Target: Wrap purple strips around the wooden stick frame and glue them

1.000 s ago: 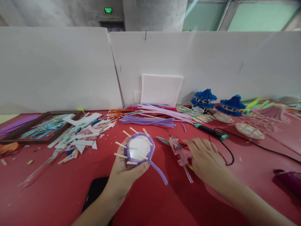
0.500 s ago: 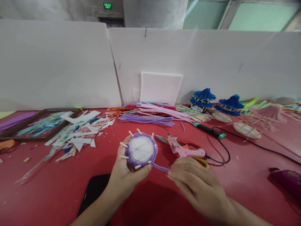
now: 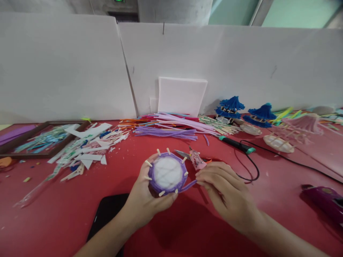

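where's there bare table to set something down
Bare red tabletop shows between the phone and the paper scraps, and between the right hand and the magenta tool. It's crowded along the white panels, with purple stems and blue-roofed models.

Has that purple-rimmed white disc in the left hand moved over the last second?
Yes, rightward: against the white sheets, the purple-rimmed white disc has shifted right from roughly below their left edge.
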A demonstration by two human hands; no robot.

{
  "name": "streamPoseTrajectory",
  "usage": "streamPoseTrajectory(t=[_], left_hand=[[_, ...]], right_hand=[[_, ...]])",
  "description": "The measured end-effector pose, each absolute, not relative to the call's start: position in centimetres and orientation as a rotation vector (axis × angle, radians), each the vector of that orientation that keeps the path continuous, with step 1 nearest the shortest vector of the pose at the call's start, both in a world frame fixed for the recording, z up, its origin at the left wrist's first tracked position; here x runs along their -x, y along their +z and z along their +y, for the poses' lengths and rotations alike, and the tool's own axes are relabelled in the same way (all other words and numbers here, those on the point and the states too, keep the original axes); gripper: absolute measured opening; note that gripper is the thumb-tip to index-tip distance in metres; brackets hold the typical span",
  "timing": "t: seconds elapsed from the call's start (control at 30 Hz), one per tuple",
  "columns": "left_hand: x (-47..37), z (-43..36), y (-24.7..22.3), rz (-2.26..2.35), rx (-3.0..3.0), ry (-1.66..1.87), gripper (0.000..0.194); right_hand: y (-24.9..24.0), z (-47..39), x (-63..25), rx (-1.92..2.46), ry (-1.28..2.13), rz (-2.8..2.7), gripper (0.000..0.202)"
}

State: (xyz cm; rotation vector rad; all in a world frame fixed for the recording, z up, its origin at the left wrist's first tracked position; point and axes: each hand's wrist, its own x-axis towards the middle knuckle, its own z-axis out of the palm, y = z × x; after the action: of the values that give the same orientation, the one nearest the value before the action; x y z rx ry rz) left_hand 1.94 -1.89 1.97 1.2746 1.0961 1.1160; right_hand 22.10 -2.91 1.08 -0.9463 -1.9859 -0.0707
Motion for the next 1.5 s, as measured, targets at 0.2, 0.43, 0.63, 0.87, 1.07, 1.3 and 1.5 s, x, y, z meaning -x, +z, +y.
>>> streamPoseTrajectory(t=[0.2,0.43,0.63,0.87,1.07,1.3,1.5], left_hand=[[-2.1,-2.4,2.4,1.098,-1.217,1.096,0.087],[-1.7,-2.1,2.3,1.07,-1.286,1.044,0.086],[-1.4,-2.1,2.3,1.085,-1.424,0.951,0.082],[-1.1,-1.9,1.9,1.103,-1.6,0.899,0.08],[-0.5,-1.7,1.6,1.1,-1.764,0.852,0.081],[0.3,-1.5,0.9,1.079,-1.912,0.806,0.081],[0.1,-1.6,1.3,1.028,-1.929,0.721,0.081]], right_hand=[[0.8,-2.8,-22.2,0.991,-0.014,-2.011,0.017],[0.9,-2.8,-22.1,1.01,0.026,-2.01,0.017],[0.6,-2.9,-22.2,1.018,0.099,-2.023,0.015],[0.5,-2.9,-22.3,0.963,0.177,-2.039,0.017],[0.5,-2.7,-22.7,0.906,0.358,-2.093,0.016],[0.8,-2.4,-22.9,0.851,0.597,-2.068,0.012],[0.8,-2.1,-23.1,0.765,0.744,-2.081,0.015]])
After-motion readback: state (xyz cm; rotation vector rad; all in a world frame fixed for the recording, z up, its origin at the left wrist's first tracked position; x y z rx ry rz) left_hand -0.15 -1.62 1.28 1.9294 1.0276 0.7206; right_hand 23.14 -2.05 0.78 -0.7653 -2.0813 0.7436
